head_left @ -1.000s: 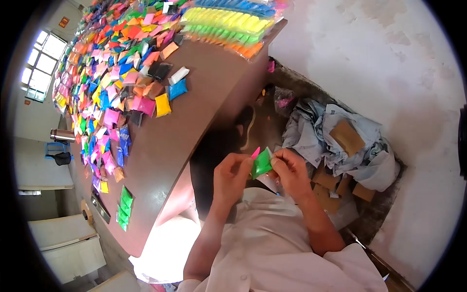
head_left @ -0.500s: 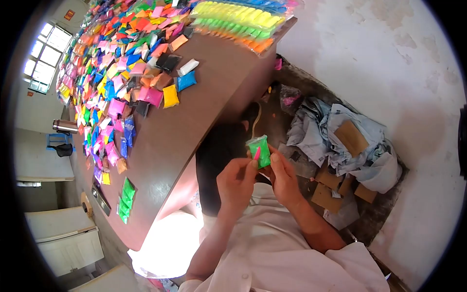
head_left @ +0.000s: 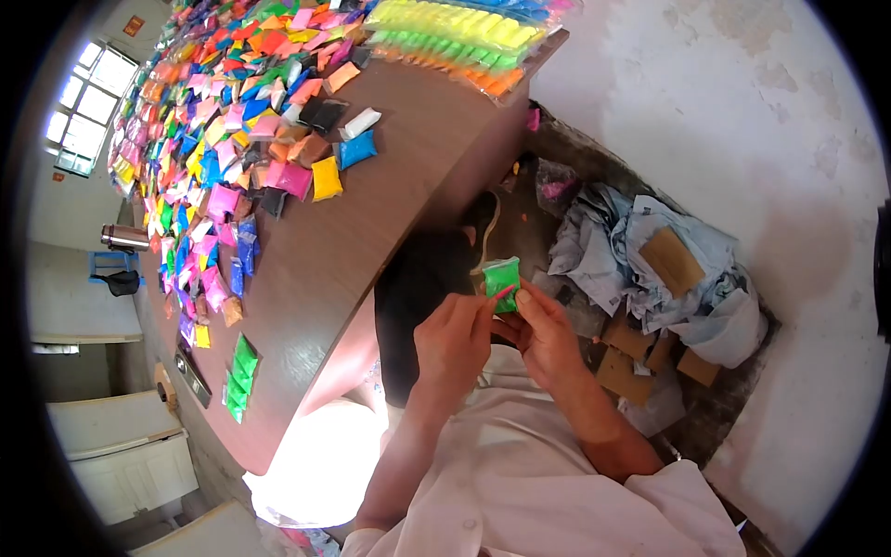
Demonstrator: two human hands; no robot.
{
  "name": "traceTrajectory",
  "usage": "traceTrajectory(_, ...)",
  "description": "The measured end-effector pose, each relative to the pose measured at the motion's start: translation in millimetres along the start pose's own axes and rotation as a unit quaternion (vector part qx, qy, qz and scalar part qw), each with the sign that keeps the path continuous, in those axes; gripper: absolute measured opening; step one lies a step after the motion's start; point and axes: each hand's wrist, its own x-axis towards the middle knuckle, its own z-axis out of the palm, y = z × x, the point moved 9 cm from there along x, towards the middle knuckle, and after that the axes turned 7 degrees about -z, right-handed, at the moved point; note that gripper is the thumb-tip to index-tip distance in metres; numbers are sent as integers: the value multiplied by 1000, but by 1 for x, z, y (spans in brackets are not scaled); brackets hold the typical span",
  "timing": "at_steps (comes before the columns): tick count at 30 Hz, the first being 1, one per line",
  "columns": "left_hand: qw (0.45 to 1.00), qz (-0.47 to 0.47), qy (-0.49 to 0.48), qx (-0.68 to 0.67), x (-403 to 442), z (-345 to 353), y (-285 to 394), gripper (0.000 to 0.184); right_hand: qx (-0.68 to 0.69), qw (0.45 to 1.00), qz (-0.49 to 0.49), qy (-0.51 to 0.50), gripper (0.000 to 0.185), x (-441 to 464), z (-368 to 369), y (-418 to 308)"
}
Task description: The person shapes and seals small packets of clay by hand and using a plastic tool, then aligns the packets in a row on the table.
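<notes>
In front of my lap I hold a small green packet (head_left: pixel 502 273) of clear film. My right hand (head_left: pixel 549 342) is closed on its lower right edge, thumb in front. My left hand (head_left: pixel 452 336) pinches a short, thin pink stick (head_left: pixel 503 292), which lies slantwise across the lower part of the packet. What kind of tool the stick is, I cannot make out. On the near end of the brown table (head_left: pixel 306 278) lies a strip of joined green packets (head_left: pixel 240 379), left of my hands.
Many coloured packets (head_left: pixel 223 200) cover the table's far left side. Sheets of yellow, green and orange packets (head_left: pixel 455 42) lie at its far corner. Crumpled grey plastic bags (head_left: pixel 640 251) and cardboard pieces (head_left: pixel 626 376) sit on the floor at right, beside a white wall (head_left: pixel 789 186).
The pink stick has tipped from nearly upright to a slant and sits lower on the packet. The green packet has shifted slightly right. Both hands stay close together.
</notes>
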Motion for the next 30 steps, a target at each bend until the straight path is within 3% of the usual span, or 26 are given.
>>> traceTrajectory(10,996,51,16,75,9,-6,8,7,-49,996,58,54,35,-7,-14,-5)
traceTrajectory(15,997,64,-30,23,-5,6,15,8,-55,996,24,72,38,-6,-20,-10)
traceTrajectory(19,996,44,-51,56,-8,15,8,16,-98,994,-6,54,37,-7,-8,-18)
traceTrajectory(21,996,59,-33,59,-6,10,12,16,-261,963,-67,21,38,-8,-7,-24)
traceTrajectory(25,996,58,-43,58,-2,4,13,10,-248,966,-70,23,39,-7,-6,-22)
traceTrajectory(27,996,43,-27,72,0,0,11,10,-434,893,-120,-9,36,-8,-7,-28)
traceTrajectory(30,998,30,-7,52,3,-6,15,10,-444,885,-141,-21,34,-12,-1,-35)
